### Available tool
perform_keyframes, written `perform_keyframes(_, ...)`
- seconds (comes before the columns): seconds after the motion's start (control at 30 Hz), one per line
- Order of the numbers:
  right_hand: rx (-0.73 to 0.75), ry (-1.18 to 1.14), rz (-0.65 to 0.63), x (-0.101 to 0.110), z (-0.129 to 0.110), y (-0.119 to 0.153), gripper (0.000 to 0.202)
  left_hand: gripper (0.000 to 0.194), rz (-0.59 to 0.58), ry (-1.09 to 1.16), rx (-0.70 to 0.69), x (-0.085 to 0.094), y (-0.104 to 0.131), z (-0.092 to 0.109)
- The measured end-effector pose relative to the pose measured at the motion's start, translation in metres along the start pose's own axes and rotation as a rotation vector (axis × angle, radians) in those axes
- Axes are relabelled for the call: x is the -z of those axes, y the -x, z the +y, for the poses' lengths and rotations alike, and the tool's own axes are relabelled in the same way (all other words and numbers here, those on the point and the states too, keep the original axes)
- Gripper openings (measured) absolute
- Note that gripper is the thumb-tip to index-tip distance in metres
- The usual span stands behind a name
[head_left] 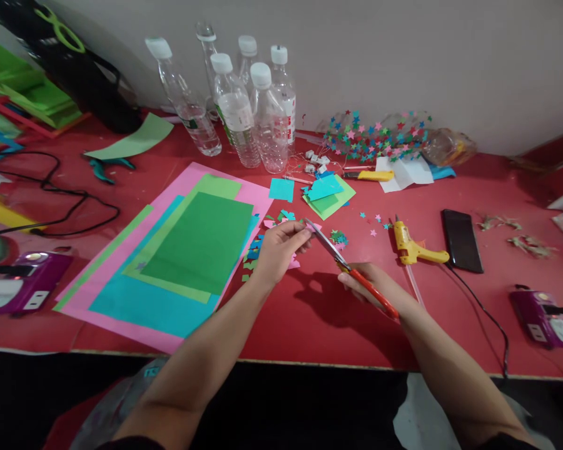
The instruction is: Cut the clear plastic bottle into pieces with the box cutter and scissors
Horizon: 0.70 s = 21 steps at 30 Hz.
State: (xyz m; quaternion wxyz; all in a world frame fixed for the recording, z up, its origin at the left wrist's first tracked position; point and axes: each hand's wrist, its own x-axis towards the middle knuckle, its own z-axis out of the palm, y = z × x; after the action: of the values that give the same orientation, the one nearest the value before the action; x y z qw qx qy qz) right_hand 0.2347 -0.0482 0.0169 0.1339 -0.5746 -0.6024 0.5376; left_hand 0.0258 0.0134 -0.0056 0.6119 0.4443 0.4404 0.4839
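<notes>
My right hand (368,284) is closed on the red handles of a pair of scissors (374,292), whose blades point up and left. The blade tips meet a small pink paper piece (312,227) pinched in the fingertips of my left hand (285,247). Small cut bits in blue, green and pink (253,253) lie beside and beneath my left hand. Tiny green and blue stars (339,238) are heaped just beyond the scissors. Large pink, blue and green sheets (199,240) are stacked to the left of my hands.
Several clear bottles (238,115) stand at the back, beside a star-covered bottle (378,136) lying down. A yellow glue gun (410,245), a phone (462,240) and a cable are at right. Small blue and green papers (328,192) and a yellow cutter (375,175) lie behind my hands.
</notes>
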Motion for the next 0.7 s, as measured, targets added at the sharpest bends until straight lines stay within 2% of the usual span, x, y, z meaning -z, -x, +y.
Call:
perform_keyframes(0.47, 0.0, 0.031, -0.014, -0.0021, 0.0008, -0.003, 0.058, 0.02, 0.003, -0.019, -0.009, 0.0008, -0.0012, 0.0004)
perform_keyframes(0.7, 0.029, 0.049, -0.021, -0.0044, 0.0101, -0.0066, 0.057, 0.018, 0.009, -0.003, -0.002, 0.0008, -0.0022, -0.0013)
